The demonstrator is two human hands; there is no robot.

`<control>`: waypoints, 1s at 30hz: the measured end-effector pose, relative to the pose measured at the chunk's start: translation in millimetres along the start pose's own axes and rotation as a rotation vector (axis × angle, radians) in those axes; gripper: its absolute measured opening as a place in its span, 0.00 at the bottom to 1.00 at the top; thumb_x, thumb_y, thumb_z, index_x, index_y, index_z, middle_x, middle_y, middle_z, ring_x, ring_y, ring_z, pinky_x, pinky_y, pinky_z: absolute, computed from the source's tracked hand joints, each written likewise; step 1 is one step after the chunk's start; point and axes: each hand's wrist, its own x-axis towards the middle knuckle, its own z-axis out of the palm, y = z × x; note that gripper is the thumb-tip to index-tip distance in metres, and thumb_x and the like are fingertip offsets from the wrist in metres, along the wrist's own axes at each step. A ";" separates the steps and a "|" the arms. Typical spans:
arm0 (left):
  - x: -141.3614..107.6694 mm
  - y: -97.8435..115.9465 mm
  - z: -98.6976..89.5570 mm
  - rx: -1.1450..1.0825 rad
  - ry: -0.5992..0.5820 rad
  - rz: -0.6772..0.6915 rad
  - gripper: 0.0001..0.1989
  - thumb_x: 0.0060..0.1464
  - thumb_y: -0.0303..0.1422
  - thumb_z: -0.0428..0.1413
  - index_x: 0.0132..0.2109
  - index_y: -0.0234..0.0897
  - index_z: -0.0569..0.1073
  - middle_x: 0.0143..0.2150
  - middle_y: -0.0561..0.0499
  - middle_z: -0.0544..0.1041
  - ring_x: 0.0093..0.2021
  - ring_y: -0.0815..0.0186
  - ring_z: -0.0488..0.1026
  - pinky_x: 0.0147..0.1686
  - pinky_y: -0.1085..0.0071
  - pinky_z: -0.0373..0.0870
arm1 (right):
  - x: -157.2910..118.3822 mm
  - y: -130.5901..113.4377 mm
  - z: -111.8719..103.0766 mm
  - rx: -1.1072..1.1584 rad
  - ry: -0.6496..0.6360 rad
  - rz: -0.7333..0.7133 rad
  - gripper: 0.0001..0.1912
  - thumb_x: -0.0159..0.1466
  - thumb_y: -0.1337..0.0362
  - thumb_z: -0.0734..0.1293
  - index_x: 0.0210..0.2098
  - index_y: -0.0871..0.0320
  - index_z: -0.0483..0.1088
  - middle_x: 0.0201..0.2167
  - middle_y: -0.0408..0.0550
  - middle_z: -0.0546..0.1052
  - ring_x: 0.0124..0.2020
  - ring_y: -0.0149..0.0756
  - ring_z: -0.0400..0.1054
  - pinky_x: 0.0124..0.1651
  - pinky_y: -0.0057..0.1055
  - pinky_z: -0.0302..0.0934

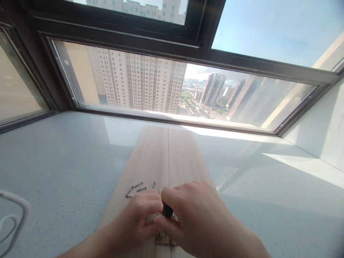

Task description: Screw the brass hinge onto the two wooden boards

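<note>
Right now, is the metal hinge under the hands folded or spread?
Spread: the metal hinge lies across the seam, its near edge on both pale boards; left hand and right hand hide the rest.

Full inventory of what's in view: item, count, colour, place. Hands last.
screws: at least four loose, dark metallic, on the left board
boards: two, pale wood, side by side on the sill, narrow seam between
metal plate: at least one, brassy, at the seam, mostly hidden by the hands
black handle: one, black, between the hands
sill: one, white with specks, under the boards
cable: white, looped, lower left; count unclear
window frame: dark brown, behind the sill
buildings: several, mostly beige, outside
wall: white, right edge
left hand: one, bare, beside the handle
right hand: one, bare, gripping the handle
</note>
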 end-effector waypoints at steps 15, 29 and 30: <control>6.9 8.9 -0.7 -0.028 0.021 0.040 0.06 0.48 0.22 0.51 0.29 0.37 0.67 0.30 0.52 0.76 0.30 0.68 0.68 0.32 0.74 0.60 | 0.3 -3.5 1.5 0.040 0.021 -0.031 0.07 0.55 0.65 0.65 0.23 0.57 0.61 0.21 0.39 0.71 0.20 0.28 0.47 0.24 0.29 0.36; 5.0 4.2 2.5 -0.024 0.020 0.074 0.07 0.52 0.24 0.50 0.28 0.37 0.67 0.28 0.52 0.74 0.30 0.68 0.68 0.33 0.73 0.62 | -1.3 -4.1 0.3 0.044 0.022 -0.070 0.06 0.54 0.65 0.65 0.24 0.57 0.62 0.23 0.38 0.70 0.21 0.28 0.46 0.24 0.28 0.36; 4.5 4.3 2.4 -0.021 0.022 0.067 0.06 0.53 0.25 0.50 0.29 0.37 0.68 0.29 0.52 0.75 0.30 0.67 0.69 0.33 0.73 0.62 | -0.2 -3.9 1.7 0.042 0.021 -0.079 0.06 0.54 0.65 0.65 0.24 0.57 0.62 0.23 0.38 0.70 0.21 0.28 0.46 0.24 0.29 0.36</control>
